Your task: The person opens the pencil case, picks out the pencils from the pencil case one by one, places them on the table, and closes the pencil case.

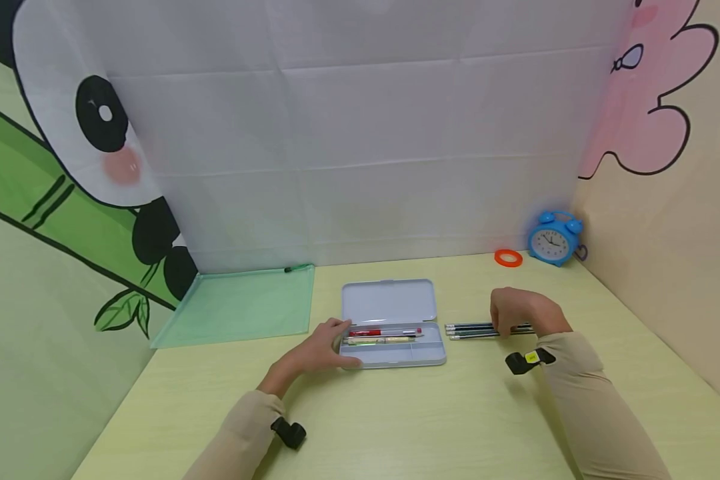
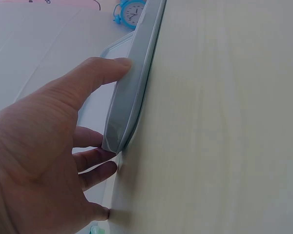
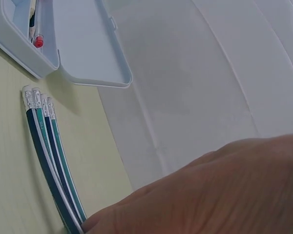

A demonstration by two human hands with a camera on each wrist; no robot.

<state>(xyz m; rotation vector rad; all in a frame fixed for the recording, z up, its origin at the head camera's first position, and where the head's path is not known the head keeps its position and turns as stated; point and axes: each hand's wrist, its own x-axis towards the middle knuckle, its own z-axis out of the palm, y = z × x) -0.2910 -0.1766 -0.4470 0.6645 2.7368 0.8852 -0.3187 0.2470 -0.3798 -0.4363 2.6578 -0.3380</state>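
An open light-blue pencil case (image 1: 390,357) lies on the table with its lid (image 1: 390,301) folded back. Inside are a red-and-clear pen (image 1: 384,332) and other slim writing tools. My left hand (image 1: 321,348) grips the case's left end, thumb on the front wall (image 2: 121,105) and fingers around the end. Right of the case, my right hand (image 1: 525,310) holds a bundle of dark blue and green striped pencils (image 3: 51,151) from above. Their white eraser ends point toward the case; the right hand's fingertips are hidden in the right wrist view.
A green mesh zip pouch (image 1: 246,307) lies at the back left. At the back right stand a blue alarm clock (image 1: 552,240) and, beside it, an orange ring (image 1: 508,258). A white cloth backdrop (image 1: 372,133) rises behind the table, with a wall (image 1: 666,253) on the right.
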